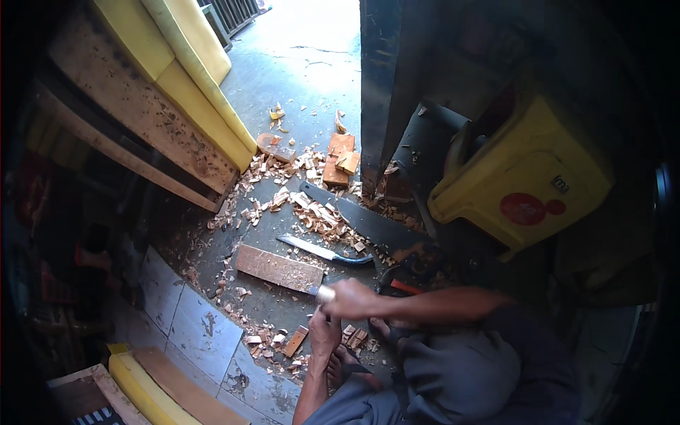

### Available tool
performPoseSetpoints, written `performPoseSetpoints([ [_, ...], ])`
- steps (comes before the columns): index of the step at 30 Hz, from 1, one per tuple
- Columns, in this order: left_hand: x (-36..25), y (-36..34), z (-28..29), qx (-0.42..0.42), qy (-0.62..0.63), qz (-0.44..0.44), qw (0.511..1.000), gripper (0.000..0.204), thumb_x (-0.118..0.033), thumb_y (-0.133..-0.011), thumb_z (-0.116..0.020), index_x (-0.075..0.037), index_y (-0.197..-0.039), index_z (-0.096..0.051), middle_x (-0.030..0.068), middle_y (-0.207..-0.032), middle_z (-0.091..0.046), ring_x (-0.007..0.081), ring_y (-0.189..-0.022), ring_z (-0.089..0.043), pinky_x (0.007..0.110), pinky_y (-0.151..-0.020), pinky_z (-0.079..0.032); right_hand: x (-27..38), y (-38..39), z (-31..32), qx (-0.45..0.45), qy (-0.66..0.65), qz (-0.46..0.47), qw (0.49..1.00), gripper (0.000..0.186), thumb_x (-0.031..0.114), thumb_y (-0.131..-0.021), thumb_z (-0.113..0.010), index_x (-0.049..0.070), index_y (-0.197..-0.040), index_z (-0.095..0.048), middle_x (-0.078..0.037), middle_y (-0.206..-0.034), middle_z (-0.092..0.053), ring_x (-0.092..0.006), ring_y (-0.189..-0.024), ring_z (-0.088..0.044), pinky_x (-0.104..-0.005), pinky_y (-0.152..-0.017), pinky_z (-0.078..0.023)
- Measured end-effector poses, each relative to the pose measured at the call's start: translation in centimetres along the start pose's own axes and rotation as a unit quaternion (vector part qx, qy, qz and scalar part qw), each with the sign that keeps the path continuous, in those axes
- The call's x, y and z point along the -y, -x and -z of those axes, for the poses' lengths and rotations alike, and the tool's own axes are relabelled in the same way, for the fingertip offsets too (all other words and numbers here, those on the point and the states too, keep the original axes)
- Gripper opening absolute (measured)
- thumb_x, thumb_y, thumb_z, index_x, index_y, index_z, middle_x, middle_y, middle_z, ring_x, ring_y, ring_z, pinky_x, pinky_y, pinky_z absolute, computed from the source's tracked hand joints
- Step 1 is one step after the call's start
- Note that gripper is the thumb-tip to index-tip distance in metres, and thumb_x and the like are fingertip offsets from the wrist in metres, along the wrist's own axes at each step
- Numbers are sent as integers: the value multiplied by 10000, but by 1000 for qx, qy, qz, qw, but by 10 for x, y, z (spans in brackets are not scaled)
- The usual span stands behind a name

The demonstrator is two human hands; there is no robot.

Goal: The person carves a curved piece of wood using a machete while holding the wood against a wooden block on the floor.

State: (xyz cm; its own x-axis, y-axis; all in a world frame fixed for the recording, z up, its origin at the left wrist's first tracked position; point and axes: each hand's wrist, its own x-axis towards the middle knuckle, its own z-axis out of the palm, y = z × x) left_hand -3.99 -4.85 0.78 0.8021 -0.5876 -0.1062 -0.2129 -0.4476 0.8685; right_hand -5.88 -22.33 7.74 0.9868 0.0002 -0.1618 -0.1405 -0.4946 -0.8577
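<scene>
My right hand (352,299) is closed around a short pale cylindrical piece (326,294), slightly blurred, with a grey part at its far end. That end meets the near right corner of a flat brown wooden block (280,267) on the floor. Just below and touching it, my left hand (324,331) is closed too; what its fingers hold is hidden. Beyond the block lies a knife (308,246) with a long light blade and a dark curved handle. A handsaw (361,219) rests farther off, among wood shavings (322,218).
Orange-brown wood blocks (338,159) sit near a dark post (382,92). A yellow plastic stool (524,184) lies tipped at the right. Yellow padded furniture (191,78) stands at the left. Closer in are pale floor tiles (202,326) and small wood offcuts (295,341) by my feet.
</scene>
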Motion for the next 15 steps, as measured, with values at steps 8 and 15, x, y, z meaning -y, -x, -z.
performPoseSetpoints([
  [8,-2,1,0,12,42,107,993,189,-185,-974,-631,-9,-1020,-683,165,-881,-675,285,-786,-672,380,-724,-521,-12,5,47,-9,-604,-218,767,141,113,-901,-674,88,-871,-539,31,-582,-435,-93,-448,-430,-285,-446,-383],
  [15,-27,-1,5,172,389,121,897,376,-264,-1025,-622,-7,-1292,-559,75,-1120,-648,153,-1006,-633,319,-871,-527,-34,7,49,32,-749,-115,651,122,154,-914,-642,67,-925,-557,-1,-606,-477,-122,-463,-480,-323,-493,-450],
])
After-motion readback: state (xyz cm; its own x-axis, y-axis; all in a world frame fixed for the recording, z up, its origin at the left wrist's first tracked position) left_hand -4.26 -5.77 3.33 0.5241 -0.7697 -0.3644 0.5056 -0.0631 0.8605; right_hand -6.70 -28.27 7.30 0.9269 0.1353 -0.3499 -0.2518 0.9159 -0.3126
